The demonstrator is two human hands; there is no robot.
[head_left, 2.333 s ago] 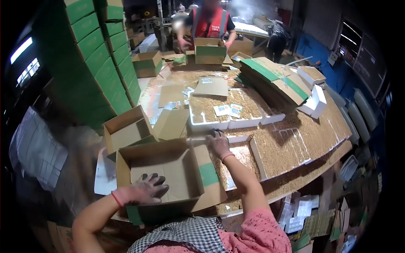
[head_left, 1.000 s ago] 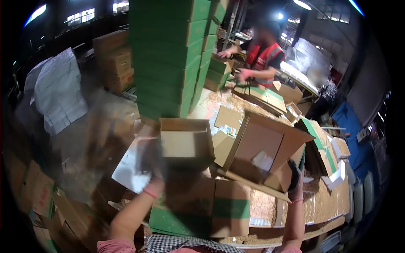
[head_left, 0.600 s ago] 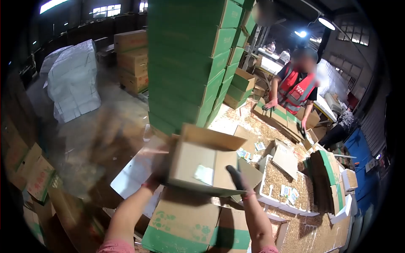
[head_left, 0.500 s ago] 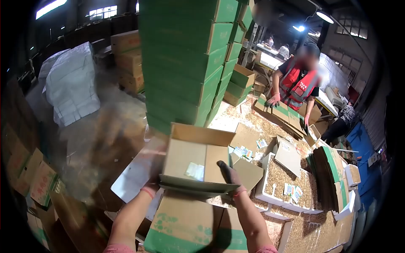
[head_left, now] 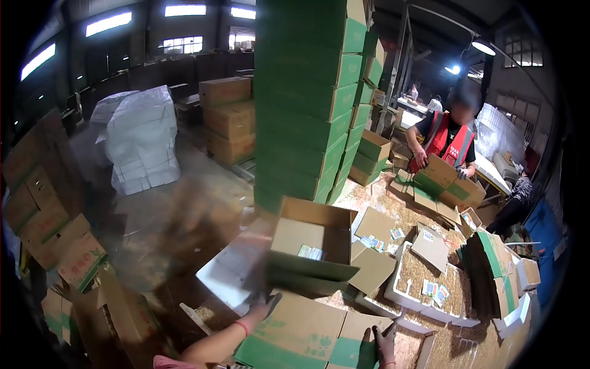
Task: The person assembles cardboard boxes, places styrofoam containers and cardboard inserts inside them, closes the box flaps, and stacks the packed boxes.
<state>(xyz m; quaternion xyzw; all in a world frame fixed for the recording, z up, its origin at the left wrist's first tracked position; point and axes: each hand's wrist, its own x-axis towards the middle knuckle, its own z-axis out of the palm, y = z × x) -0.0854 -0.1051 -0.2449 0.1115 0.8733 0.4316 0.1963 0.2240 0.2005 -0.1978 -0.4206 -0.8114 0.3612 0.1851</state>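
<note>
An open cardboard box [head_left: 338,234] stands upright in front of me, green on its near outer side, with a small printed packet [head_left: 310,252] on its floor. Closer to me lies a flattened brown-and-green carton [head_left: 301,323]. My left hand [head_left: 263,309], in a dark glove, is at the carton's left edge, its visible fingers stretched out and slightly blurred. At the right edge is my gloved right hand [head_left: 385,343], fingers apart over the cardboard. Neither hand touches the open box.
A tall stack of green cartons [head_left: 301,104] rises beyond the box. White foam trays [head_left: 393,289] of brown grainy material stand at right, beside folded cartons [head_left: 491,270]. Across from me a person in a red vest [head_left: 452,138] handles a carton [head_left: 448,181]. A pale board [head_left: 227,277] lies left.
Both my hands have let go of the open box and moved down to the flattened carton's sides. The person opposite has raised a carton. My view has shifted left.
</note>
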